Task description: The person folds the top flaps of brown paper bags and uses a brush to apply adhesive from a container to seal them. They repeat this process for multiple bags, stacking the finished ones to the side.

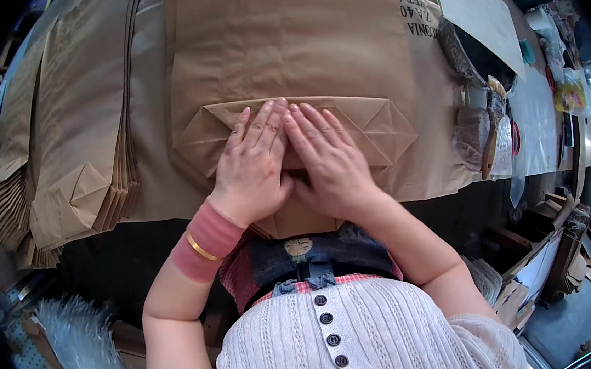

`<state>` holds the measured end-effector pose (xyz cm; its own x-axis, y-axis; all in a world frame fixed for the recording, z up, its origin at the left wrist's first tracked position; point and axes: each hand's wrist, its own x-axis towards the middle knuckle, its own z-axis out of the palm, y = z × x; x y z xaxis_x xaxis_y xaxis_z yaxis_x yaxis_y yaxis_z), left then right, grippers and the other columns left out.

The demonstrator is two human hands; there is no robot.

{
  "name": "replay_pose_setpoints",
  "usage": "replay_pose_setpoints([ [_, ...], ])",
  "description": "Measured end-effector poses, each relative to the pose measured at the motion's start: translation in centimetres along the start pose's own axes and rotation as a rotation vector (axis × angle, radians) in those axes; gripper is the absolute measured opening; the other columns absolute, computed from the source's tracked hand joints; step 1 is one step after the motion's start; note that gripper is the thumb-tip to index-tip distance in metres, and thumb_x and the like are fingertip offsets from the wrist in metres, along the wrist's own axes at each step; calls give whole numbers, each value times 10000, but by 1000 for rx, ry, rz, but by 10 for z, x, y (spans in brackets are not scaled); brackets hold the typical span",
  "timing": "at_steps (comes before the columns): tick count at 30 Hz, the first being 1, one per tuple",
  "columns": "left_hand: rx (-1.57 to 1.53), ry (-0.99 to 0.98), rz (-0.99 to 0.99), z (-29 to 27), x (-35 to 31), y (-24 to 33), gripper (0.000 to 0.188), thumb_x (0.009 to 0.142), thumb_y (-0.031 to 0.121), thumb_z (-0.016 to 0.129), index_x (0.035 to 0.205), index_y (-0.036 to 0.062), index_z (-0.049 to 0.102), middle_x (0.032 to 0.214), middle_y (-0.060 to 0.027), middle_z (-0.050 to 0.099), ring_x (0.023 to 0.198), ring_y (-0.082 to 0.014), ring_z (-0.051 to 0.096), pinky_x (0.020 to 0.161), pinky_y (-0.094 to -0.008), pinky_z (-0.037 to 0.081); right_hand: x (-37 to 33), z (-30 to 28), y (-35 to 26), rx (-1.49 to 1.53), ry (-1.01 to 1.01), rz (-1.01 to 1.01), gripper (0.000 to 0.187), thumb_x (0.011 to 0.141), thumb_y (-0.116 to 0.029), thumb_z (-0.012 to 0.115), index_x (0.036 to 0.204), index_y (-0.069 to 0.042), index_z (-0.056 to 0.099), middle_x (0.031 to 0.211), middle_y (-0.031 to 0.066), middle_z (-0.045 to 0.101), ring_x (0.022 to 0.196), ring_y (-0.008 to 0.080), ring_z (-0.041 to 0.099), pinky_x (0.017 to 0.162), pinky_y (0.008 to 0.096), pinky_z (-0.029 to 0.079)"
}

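Observation:
A large brown paper bag (pixel 282 50) lies flat in front of me, its folded bottom end (pixel 375 128) toward me, with creased triangular corners at both sides. My left hand (pixel 254 156) rests flat on this folded end, fingers stretched forward to the fold's upper edge. Beside it my right hand (pixel 326 146) lies flat too, its fingers straight and the fingertips of both hands nearly meeting. Neither hand grips anything. Under my palms part of the fold is hidden, and a flap of brown paper (pixel 298 221) shows below them at the table edge.
On the left lie stacks of folded brown paper bags (pixel 76 127), jutting over the table edge. A brush (pixel 493 126) and a dark tray-like container (pixel 471 54) sit at the right, near a white board (pixel 481 6). Clear plastic strands (pixel 83 347) are at lower left.

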<state>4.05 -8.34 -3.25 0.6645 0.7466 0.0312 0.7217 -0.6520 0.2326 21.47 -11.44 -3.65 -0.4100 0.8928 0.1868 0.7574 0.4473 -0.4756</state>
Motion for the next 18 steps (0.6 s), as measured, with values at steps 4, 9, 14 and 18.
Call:
replay_pose_setpoints([
  [4, 31, -78, -108, -3, -2, -9, 870, 691, 320, 629, 1427, -43, 342, 1529, -169, 294, 1432, -269, 251, 1187, -404, 172, -10, -5, 5, -144, -74, 133, 921, 720, -391, 710, 1423, 61, 323, 1464, 214, 375, 1395, 327, 319, 1163, 419, 224],
  [9, 156, -66, -215, -2, 6, 3, 999, 661, 425, 690, 1431, -79, 302, 1519, -222, 286, 1416, -328, 266, 1182, -423, 178, -22, -27, 20, -82, -10, 157, 826, 761, -378, 743, 1371, 67, 408, 1395, 234, 457, 1326, 344, 418, 1109, 411, 326],
  [14, 362, 167, -60, 8, 3, 37, 522, 851, 175, 519, 1331, -23, 465, 1363, -235, 481, 1314, -352, 416, 1122, -489, 291, -32, -63, 41, 437, 385, 378, 532, 816, -176, 709, 1269, 48, 542, 1269, 215, 582, 1210, 327, 547, 1031, 381, 412],
  [18, 357, 373, -25, 44, 57, 32, 299, 785, 191, 574, 995, -2, 666, 998, -200, 674, 943, -336, 643, 851, -423, 499, -31, -72, 38, 388, 418, 294, 411, 812, -53, 669, 1210, 31, 606, 1195, 187, 642, 1151, 302, 600, 998, 361, 441],
])
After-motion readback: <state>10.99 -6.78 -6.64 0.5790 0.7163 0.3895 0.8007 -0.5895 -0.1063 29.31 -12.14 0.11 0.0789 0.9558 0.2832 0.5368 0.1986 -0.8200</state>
